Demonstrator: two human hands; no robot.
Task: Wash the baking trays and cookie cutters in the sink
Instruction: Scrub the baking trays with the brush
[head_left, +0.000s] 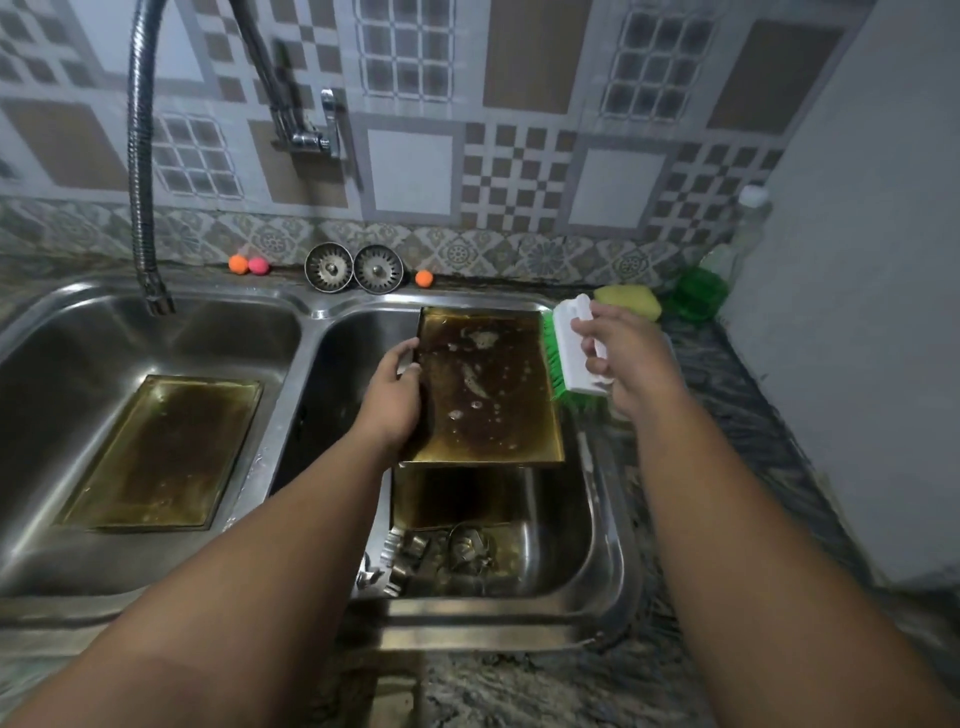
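A dark, greasy baking tray (483, 384) with soap bubbles on it is held tilted over the right sink basin (582, 561). My left hand (395, 395) grips its left edge. My right hand (623, 353) holds a white scrub brush with green bristles (563, 348) just beside the tray's right edge. Under the held tray lies another tray (452, 499), and several metal cookie cutters (441, 561) sit in the basin's near part. A third tray (166, 452) lies flat in the left basin (78, 545).
A flexible faucet hose (143, 171) hangs over the left basin. Two sink strainers (353, 267) and small orange and pink balls (249, 265) line the back ledge. A yellow sponge (631, 301), green scourer (698, 296) and bottle (748, 228) stand at the back right by the wall.
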